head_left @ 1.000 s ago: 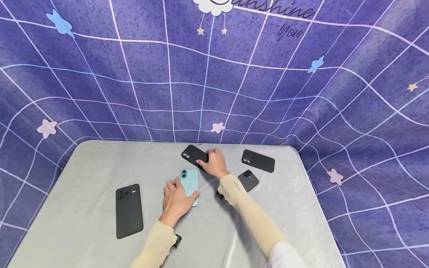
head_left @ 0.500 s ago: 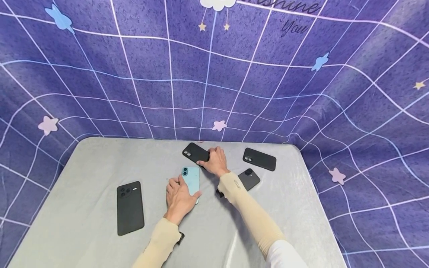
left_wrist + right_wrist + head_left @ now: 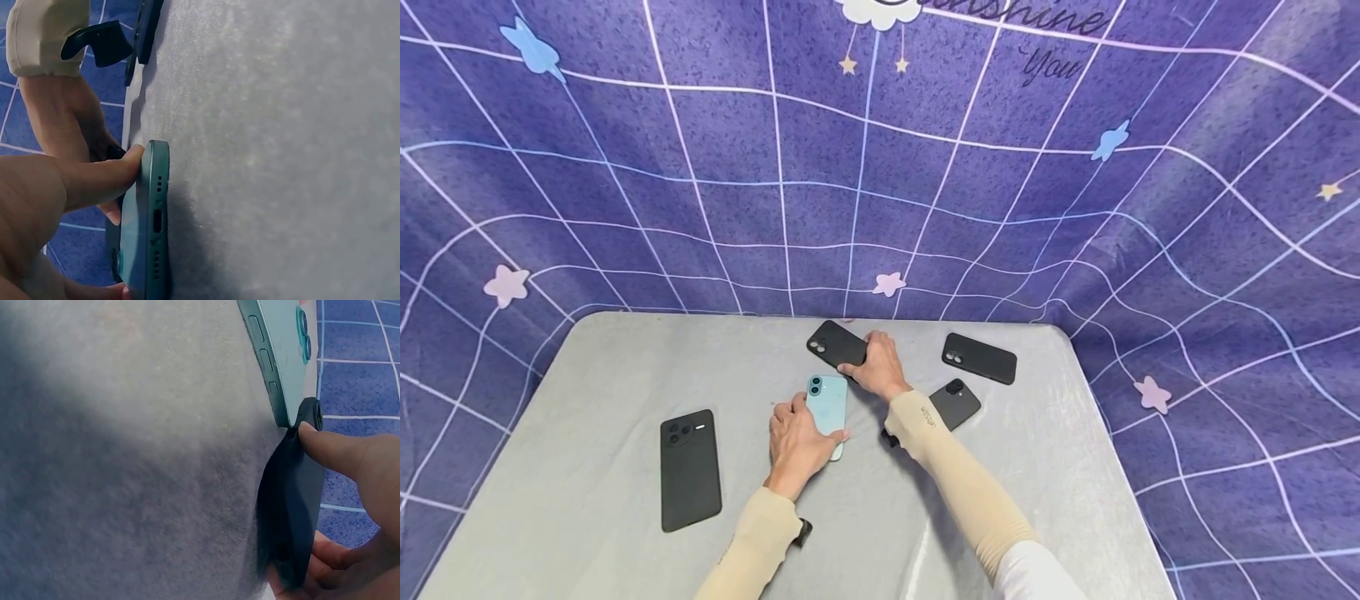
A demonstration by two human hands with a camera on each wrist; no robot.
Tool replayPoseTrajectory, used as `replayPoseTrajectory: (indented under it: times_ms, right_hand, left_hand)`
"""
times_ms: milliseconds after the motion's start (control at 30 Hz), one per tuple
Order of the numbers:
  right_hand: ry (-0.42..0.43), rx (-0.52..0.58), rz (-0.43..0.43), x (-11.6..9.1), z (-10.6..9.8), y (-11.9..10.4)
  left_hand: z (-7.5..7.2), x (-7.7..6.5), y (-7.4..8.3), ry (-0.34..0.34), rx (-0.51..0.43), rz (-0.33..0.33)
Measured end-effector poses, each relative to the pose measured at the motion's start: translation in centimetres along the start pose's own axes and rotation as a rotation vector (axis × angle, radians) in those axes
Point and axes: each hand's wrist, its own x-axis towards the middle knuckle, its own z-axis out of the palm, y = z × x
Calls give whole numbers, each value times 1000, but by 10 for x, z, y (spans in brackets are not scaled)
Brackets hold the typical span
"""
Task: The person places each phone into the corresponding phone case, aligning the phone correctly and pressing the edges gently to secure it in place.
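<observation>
My left hand [image 3: 796,437] grips a light teal phone [image 3: 827,400] by its long edges, thumb on the right side and fingers on the left. The phone lies back up on the table; its charging port end shows in the left wrist view. Farther back, my right hand [image 3: 878,367] holds a black phone case [image 3: 835,343] between thumb and fingers at its right end. Camera holes show at the case's left end. In the right wrist view the black case [image 3: 290,500] sits close beside the teal phone [image 3: 281,356].
A large black phone [image 3: 690,471] lies at the left of the grey table [image 3: 602,375]. Another black case [image 3: 979,358] lies at the back right. A dark phone [image 3: 957,403] is partly hidden by my right forearm. A purple curtain [image 3: 820,217] rises behind the table.
Both hands keep their holds, and the phone and case stay nearly in place. Only slight shifts of the head view show.
</observation>
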Motion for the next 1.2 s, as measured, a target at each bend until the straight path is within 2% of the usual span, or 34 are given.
replayPoseTrajectory:
  times_ms: [167,633,967,1200]
  right_hand:
    - [-5,59,18,-1,0,0]
    - [-50,54,6,-3,0,4]
    - [-2,105,-20,-6,0,10]
    - [35,126,-24,-10,-3,12]
  left_hand:
    - [1,1,-2,-4,-10,-7]
    - [-5,7,-10,-60,-119,-30]
    - [-14,10,-19,-75,-175,39]
    - [-19,12,-19,-118,-309,56]
